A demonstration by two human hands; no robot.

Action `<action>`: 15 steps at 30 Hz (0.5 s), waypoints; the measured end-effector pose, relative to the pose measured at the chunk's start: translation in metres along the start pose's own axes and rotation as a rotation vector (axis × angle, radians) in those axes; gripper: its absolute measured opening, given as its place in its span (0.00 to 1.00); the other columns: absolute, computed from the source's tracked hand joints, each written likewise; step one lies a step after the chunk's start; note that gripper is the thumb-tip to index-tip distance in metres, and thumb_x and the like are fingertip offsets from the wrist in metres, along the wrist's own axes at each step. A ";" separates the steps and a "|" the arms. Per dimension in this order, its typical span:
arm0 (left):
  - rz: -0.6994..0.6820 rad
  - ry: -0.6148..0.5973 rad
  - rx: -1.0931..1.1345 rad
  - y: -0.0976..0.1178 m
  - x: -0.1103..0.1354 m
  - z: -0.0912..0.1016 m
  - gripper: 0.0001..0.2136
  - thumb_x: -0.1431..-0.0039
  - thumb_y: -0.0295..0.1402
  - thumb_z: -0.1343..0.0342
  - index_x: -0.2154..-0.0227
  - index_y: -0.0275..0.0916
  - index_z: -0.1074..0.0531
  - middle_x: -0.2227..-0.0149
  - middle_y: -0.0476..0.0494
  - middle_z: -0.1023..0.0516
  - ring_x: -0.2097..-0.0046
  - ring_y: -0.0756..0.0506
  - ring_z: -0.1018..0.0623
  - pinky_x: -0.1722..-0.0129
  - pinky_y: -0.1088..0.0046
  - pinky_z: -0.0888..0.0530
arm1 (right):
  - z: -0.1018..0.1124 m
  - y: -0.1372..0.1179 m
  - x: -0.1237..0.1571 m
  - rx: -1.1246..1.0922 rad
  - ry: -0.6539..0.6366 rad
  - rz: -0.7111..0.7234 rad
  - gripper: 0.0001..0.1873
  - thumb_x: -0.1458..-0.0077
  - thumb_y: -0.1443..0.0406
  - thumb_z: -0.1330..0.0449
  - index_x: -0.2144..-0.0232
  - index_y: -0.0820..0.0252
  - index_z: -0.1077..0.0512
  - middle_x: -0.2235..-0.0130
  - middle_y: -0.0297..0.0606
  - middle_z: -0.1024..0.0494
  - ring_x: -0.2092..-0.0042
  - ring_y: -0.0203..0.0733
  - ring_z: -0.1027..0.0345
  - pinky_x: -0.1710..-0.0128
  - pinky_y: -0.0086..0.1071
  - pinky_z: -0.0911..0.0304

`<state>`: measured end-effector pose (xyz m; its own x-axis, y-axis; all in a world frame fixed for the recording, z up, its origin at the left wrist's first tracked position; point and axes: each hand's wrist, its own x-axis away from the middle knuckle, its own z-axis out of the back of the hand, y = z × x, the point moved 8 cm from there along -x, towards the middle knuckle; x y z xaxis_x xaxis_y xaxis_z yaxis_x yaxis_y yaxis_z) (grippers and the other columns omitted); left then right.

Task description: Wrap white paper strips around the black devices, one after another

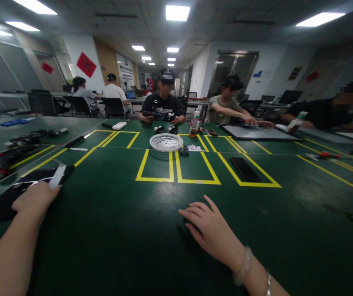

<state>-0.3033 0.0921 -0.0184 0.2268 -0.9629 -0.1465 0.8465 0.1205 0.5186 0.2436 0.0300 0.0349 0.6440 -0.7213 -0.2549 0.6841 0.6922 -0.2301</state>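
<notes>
At the left, my left hand (36, 197) is closed over a flat black item (2, 201) that looks like a pouch or folder lying on the green table (127, 242). A pale, flat strip (58, 176) sticks out past its fingers; the strip's kind is unclear. My right hand (207, 228) is open, palm down, low over the middle of the table, with fingers spread and nothing in them. Whether its fingertips touch the surface, I cannot tell. Beyond it lies a black phone (245, 168) inside a yellow tape outline.
Farther off stand a white round basket (166, 142) and a bottle of reddish-brown liquid (194, 127). Black equipment (5, 160) lies at the left edge. A red-handled tool (327, 155) is at right. Across the table, a person (164, 105) holds a dark device; another works at a flat panel (256, 132).
</notes>
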 end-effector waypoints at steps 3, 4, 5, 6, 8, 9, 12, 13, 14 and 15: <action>0.195 0.210 -0.097 -0.022 0.003 0.018 0.29 0.54 0.57 0.53 0.90 0.34 0.49 0.91 0.43 0.49 0.52 0.21 0.29 0.65 0.50 0.47 | 0.000 -0.002 0.000 0.003 -0.006 0.004 0.21 0.39 0.68 0.45 0.44 0.46 0.32 0.51 0.33 0.23 0.45 0.46 0.34 0.36 0.60 0.58; 0.179 0.213 -0.093 -0.021 0.003 0.018 0.29 0.52 0.57 0.54 0.89 0.34 0.47 0.89 0.41 0.44 0.51 0.20 0.30 0.65 0.50 0.47 | 0.001 -0.002 0.000 0.002 -0.007 0.005 0.21 0.39 0.68 0.45 0.44 0.47 0.32 0.51 0.33 0.23 0.45 0.46 0.34 0.36 0.60 0.58; 0.155 0.219 -0.085 -0.017 0.003 0.019 0.29 0.49 0.57 0.55 0.88 0.34 0.44 0.86 0.39 0.38 0.49 0.20 0.31 0.65 0.49 0.47 | 0.001 -0.003 0.000 0.001 -0.009 0.007 0.21 0.38 0.68 0.45 0.45 0.47 0.32 0.51 0.33 0.23 0.45 0.46 0.34 0.36 0.59 0.58; 0.143 0.246 -0.083 -0.011 0.004 0.022 0.29 0.48 0.58 0.56 0.85 0.33 0.39 0.82 0.36 0.33 0.48 0.19 0.33 0.65 0.49 0.47 | 0.001 -0.003 0.001 0.000 -0.012 0.010 0.20 0.38 0.68 0.45 0.45 0.47 0.31 0.51 0.34 0.23 0.45 0.46 0.34 0.36 0.60 0.58; 0.146 0.354 -0.115 0.004 0.006 0.032 0.30 0.47 0.59 0.56 0.72 0.32 0.28 0.70 0.31 0.26 0.46 0.18 0.35 0.65 0.49 0.45 | 0.001 -0.005 0.000 0.000 -0.010 0.016 0.20 0.38 0.68 0.45 0.45 0.47 0.31 0.51 0.34 0.23 0.45 0.46 0.34 0.36 0.60 0.57; 0.133 0.392 -0.139 0.016 0.006 0.034 0.31 0.46 0.59 0.55 0.63 0.33 0.26 0.64 0.31 0.25 0.47 0.20 0.34 0.64 0.49 0.43 | 0.002 -0.005 0.000 0.001 -0.002 0.020 0.20 0.38 0.68 0.45 0.45 0.47 0.31 0.51 0.34 0.23 0.45 0.46 0.34 0.36 0.60 0.57; -0.038 0.308 -0.130 0.073 0.002 0.022 0.34 0.46 0.59 0.52 0.47 0.37 0.30 0.53 0.35 0.27 0.51 0.29 0.29 0.62 0.55 0.37 | 0.005 -0.007 0.000 0.015 0.026 0.039 0.21 0.38 0.69 0.46 0.44 0.47 0.32 0.49 0.35 0.24 0.45 0.46 0.34 0.36 0.60 0.56; -0.122 0.231 -0.097 0.098 0.002 0.011 0.33 0.46 0.59 0.52 0.46 0.38 0.31 0.52 0.37 0.28 0.53 0.33 0.28 0.61 0.57 0.35 | 0.006 -0.008 0.001 0.025 0.038 0.048 0.21 0.38 0.69 0.46 0.44 0.47 0.32 0.48 0.35 0.24 0.44 0.46 0.35 0.36 0.59 0.55; -0.202 0.147 -0.052 0.123 0.004 -0.001 0.32 0.44 0.58 0.52 0.45 0.39 0.31 0.52 0.38 0.28 0.54 0.35 0.27 0.61 0.60 0.33 | 0.007 -0.008 0.001 0.037 0.050 0.056 0.22 0.38 0.69 0.46 0.44 0.47 0.33 0.47 0.35 0.25 0.43 0.46 0.35 0.36 0.59 0.55; -0.289 0.049 -0.007 0.150 0.009 -0.015 0.31 0.42 0.57 0.52 0.45 0.40 0.31 0.51 0.39 0.28 0.55 0.37 0.27 0.61 0.62 0.32 | 0.008 -0.009 0.001 0.049 0.066 0.064 0.22 0.38 0.69 0.46 0.44 0.47 0.33 0.46 0.35 0.26 0.42 0.46 0.37 0.36 0.59 0.55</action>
<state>-0.1672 0.1050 0.0450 -0.0013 -0.9448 -0.3275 0.8828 -0.1549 0.4435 0.2413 0.0229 0.0441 0.6637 -0.6715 -0.3293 0.6596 0.7331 -0.1655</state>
